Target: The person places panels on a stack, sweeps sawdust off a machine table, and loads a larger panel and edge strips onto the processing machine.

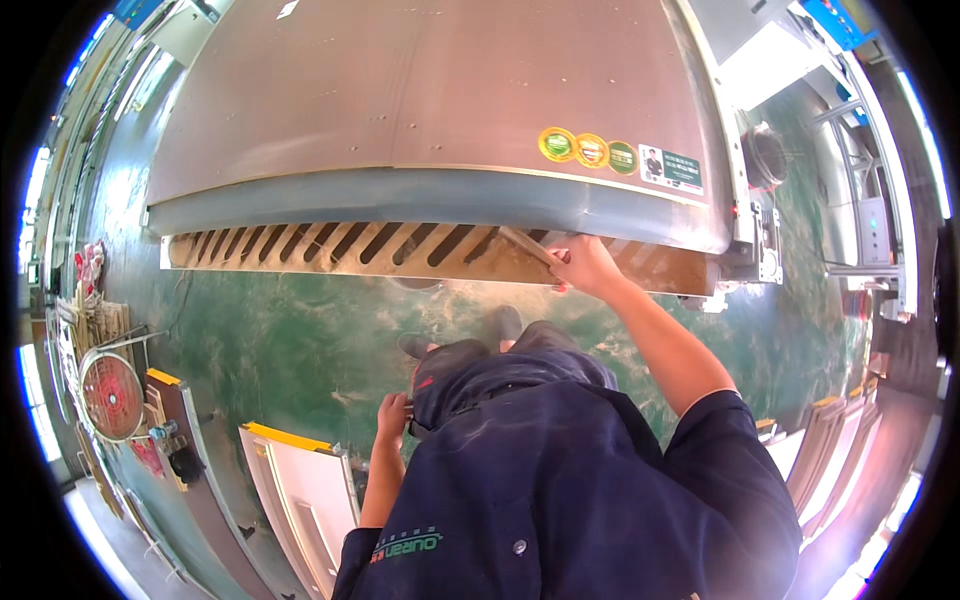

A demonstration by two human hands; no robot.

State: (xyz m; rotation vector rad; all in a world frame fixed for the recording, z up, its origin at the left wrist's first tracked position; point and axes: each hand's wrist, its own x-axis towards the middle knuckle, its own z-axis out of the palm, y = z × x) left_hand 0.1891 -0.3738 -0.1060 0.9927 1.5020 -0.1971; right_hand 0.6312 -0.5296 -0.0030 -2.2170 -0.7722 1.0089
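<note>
My right hand (pixel 586 266) is closed round one end of a thin, flat, light-brown strip (pixel 530 246). The strip slants up to the left over a dusty tan slotted metal plate (pixel 345 250) that runs along the front of a wide machine. Just beyond the hand is the machine's grey roller-like front edge (pixel 440 197). Down beside my left thigh, my left hand (pixel 394 413) has its fingers curled in; anything inside them is hidden.
A broad brown panel (pixel 400 90) bearing round stickers covers the machine top. Door-like panels (pixel 300 490) stand behind me at left, near a round red fan (pixel 112 396). More panels (pixel 825 450) lean at right. The green floor (pixel 290 350) is dusty.
</note>
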